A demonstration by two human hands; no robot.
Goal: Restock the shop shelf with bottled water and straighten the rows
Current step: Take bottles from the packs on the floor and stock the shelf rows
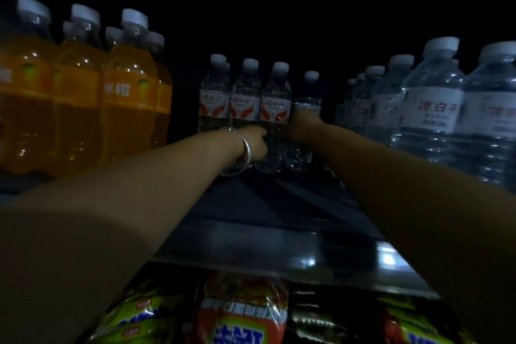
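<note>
Where hands (252, 142) reach: clear water bottles (275, 117).

Both arms reach forward; left hand (252, 142) and right hand (303, 126) seemingly closed.

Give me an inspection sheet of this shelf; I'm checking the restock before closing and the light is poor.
Surface: dark shelf, bare strip in front of the small bottles.
Job's things: row of small water bottles with red-and-white labels at the back, upright; larger water bottles at right.
Clutter: orange drink bottles at left; snack packets on the level below.
Grippers: left hand, a bangle on its wrist, on a small bottle's lower body; right hand on the rightmost small bottle; finger closure hidden.
Cables: nothing seen.
Surroundings: too dark to tell.
</note>
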